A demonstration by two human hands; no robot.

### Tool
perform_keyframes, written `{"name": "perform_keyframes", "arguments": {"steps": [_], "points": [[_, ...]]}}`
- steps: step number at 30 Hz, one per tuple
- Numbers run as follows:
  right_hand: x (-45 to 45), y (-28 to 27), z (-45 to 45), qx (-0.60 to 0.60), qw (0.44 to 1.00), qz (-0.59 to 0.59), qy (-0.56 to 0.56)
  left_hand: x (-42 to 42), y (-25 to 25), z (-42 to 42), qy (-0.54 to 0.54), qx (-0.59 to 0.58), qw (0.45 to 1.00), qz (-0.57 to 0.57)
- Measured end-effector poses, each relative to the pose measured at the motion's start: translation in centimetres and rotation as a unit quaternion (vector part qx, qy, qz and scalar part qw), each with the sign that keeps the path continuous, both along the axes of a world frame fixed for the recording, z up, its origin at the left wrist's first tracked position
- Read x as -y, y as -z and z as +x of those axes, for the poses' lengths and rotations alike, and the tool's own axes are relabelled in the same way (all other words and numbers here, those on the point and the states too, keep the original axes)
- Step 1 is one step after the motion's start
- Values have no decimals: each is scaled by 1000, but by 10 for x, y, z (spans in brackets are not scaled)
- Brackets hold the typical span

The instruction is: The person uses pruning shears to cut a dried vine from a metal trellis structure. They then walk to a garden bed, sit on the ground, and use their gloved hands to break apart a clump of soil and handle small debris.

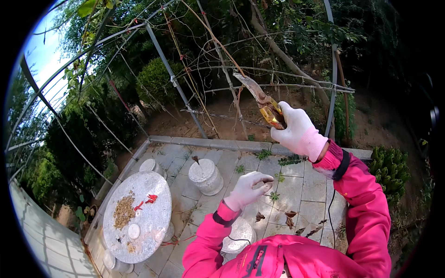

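Observation:
My right hand (295, 128), in a white glove with a pink cuff, grips the yellow handles of a pair of pruning shears (259, 95). The worn, rust-marked blades point up and left and meet the view of a thin brown stem (227, 52); whether they touch it I cannot tell. The handles look close together. My left hand (248, 189), gloved alike, is held lower and to the left, fingers curled with a gap between thumb and fingertips. Nothing shows in it. Behind the shears stands a trellis of grey metal poles (174, 80) and tied sticks with bare vines.
A round stone table (153, 215) at lower left bears a tan heap (123, 212) and red strips (151, 198). Stone stools (207, 177) stand around it. A low kerb (222, 144) edges the paving. Dry leaves (290, 219) lie on the slabs; a black cable (330, 215) hangs by my right arm.

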State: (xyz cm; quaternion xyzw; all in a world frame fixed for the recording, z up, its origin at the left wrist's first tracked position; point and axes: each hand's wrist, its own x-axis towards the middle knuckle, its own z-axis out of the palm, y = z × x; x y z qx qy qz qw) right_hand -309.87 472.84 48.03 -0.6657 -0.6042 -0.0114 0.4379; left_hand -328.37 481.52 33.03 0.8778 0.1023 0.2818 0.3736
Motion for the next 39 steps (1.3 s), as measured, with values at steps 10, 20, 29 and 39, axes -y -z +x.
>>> {"name": "perform_keyframes", "arguments": {"steps": [10,20,29,39], "points": [[-26,-22,-20,-114,964,-96,-220,-20,-179,26,-39,361,921,-141],[-41,-26,-12,-209,887,-180,-370,-20,-188,41,-122,374,912,-113],[-58,-11,20,-368,697,-268,-555,-11,-193,69,-144,379,910,-85],[-43,-2,20,-413,554,-302,-657,-4,-189,65,-176,357,916,-51]]}}
